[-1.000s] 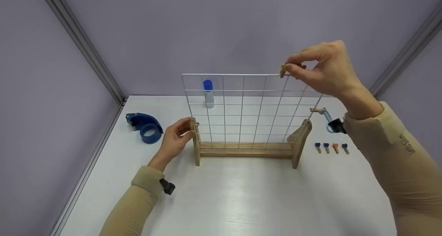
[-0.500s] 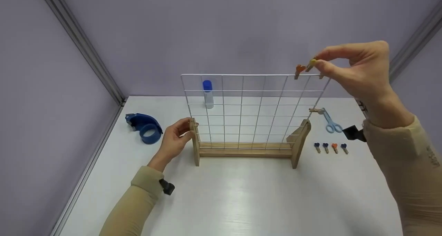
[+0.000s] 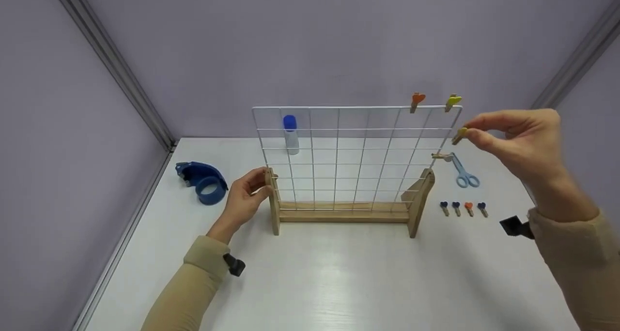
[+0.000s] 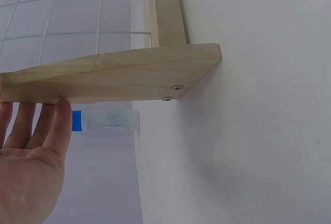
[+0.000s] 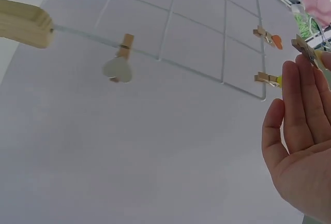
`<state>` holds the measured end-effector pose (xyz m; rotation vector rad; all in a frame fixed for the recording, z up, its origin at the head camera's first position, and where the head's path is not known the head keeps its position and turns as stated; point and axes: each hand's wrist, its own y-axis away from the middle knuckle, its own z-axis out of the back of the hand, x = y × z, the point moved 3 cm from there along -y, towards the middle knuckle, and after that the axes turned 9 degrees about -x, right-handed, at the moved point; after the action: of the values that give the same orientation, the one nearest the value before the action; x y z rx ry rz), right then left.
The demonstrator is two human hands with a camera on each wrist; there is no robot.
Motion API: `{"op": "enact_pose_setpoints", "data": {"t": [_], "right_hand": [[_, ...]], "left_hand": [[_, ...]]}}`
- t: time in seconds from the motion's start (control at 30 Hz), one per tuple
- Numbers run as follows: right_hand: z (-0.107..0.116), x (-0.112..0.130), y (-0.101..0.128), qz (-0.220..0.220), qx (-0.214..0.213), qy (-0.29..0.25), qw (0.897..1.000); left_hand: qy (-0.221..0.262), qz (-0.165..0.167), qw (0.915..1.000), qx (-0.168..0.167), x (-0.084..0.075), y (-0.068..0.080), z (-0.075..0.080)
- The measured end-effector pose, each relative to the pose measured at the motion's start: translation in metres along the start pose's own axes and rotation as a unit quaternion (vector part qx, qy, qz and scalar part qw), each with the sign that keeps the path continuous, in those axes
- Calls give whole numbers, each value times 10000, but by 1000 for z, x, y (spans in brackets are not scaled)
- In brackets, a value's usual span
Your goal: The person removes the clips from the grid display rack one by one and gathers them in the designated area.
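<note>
A white wire grid stands upright in a wooden base. My left hand holds the base's left wooden side piece, fingertips against its outer edge in the left wrist view. Beyond the grid's right side, my right hand pinches a small wooden clothespin with a yellow heart between thumb and fingers. An orange-heart clothespin and a yellow-heart clothespin are clipped on the top wire toward the right. Another clothespin, with a white heart, is clipped on the right side wire.
Right of the stand, several heart clothespins lie in a row on the white table, nearer than light blue scissors. A blue tape dispenser lies at left. Behind the grid stands a blue-capped tube.
My right hand has moved from the top wire rightward and then down, taking the yellow-heart clothespin off the grid. My left hand has stayed on the side piece.
</note>
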<state>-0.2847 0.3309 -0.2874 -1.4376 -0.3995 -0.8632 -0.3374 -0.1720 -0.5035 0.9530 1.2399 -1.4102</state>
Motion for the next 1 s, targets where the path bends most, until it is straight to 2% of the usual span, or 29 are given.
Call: {"op": "enact_pose_setpoints", "data": {"t": [0.07, 0.17, 0.27, 0.4, 0.47, 0.6, 0.7, 0.77, 0.9, 1.0], "right_hand": [[8, -10, 12, -368, 54, 411, 9985], [22, -30, 29, -881, 312, 1111, 9894], [32, -55, 46, -1436, 576, 1220, 9804], [38, -98, 71, -2118, 934, 1109, 9665], [42, -121, 86, -2446, 1148, 1273, 9543], [54, -163, 115, -3056, 1626, 1932, 9181], [60, -186, 131, -3406, 2049, 2272, 8890], [61, -197, 140, -3584, 2262, 2351, 8747], [59, -211, 151, -3847, 2491, 2439, 8547], [55, -217, 155, -3950, 2573, 2518, 8452]], "left_hand": [[4, 44, 10000, -6, 1, 0, 0], [-7, 29, 10000, 21, 3, 0, -1], [-22, 2, 10000, 36, 4, -1, 0], [5, -12, 10000, 19, 6, -2, 2], [26, -19, 10000, 36, 6, -2, 2], [28, -2, 9999, 124, 6, -3, 0], [23, 11, 9999, 127, 5, -2, 0], [26, 3, 10000, 96, 5, -2, 1], [31, -38, 10000, 43, 6, -3, 2], [1, -63, 10000, 43, 6, -3, 2]]}}
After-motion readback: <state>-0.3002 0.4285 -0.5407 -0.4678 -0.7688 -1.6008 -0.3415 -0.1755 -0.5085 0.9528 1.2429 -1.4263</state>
